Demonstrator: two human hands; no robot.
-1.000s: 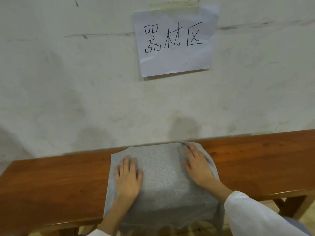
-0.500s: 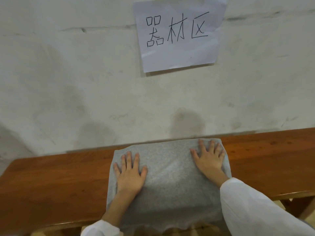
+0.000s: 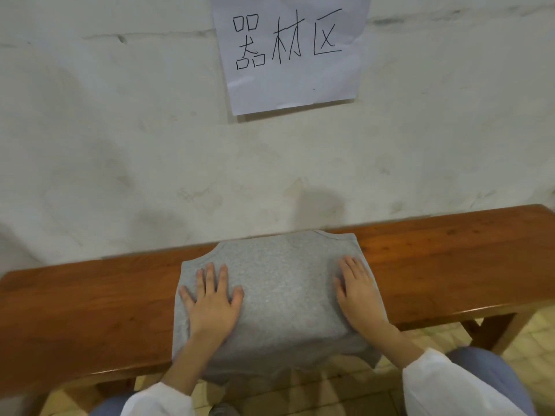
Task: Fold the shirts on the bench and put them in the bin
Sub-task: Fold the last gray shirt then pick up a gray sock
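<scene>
**Both palms flat on a half-folded shirt**

Head view: A grey shirt [image 3: 285,283] lies across the middle of the wooden bench [image 3: 450,265], already narrowed to a rough rectangle. Its far edge is near the wall and its near edge droops over the front of the bench. The left hand [image 3: 211,301] rests on the shirt's left part with fingers spread and straight, gripping nothing. The right hand [image 3: 359,295] lies flat along the right edge, fingers straight and close together, also holding nothing. Pressing from both sides like this probably serves to smooth the cloth and set the side folds so they do not spring open. The overhanging edge suggests a last fold, bottom up to top, is yet to come. No bin is in view, so the drop-off lies elsewhere. A paper sign [image 3: 288,49] hangs on the wall above.
</scene>
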